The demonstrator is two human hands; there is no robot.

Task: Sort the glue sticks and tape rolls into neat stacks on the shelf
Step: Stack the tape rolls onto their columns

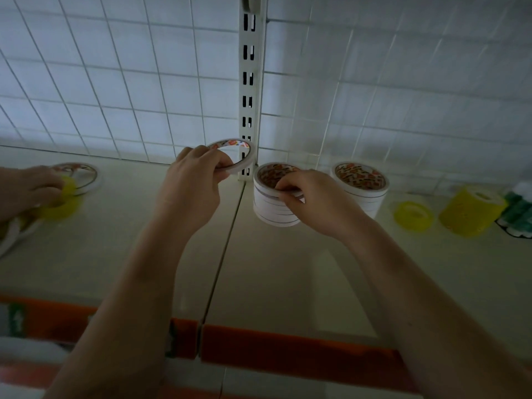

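While raised just above the shelf [288, 269], left hand [190, 185] curled around a thin white tape ring [234, 155], pinched at its lower edge between thumb and fingers, held tilted in the air just in front of the slotted white upright post [250, 90]. Just to the right of that hand, right hand [311, 197] resting on the top of a stack of white tape rolls [269, 203], fingers bent over the rim and gripping the top ring of the stack. Further right of the right hand, close behind it, a second stack of white tape rolls [361, 188], then a low yellow roll [414, 216], a taller yellow roll [469, 211] and some green and white items [518, 208] at the edge, too blurred to name. Far to the left of the left hand, another person's hand [26, 188] on a yellow roll [64, 200], with a flat white tape ring [83, 175] just behind it and more white rings [11, 231] at the picture's edge. Behind both hands, a wire grid [115, 82] before a tiled wall; below the forearms, an orange strip [288, 347] along the shelf front.
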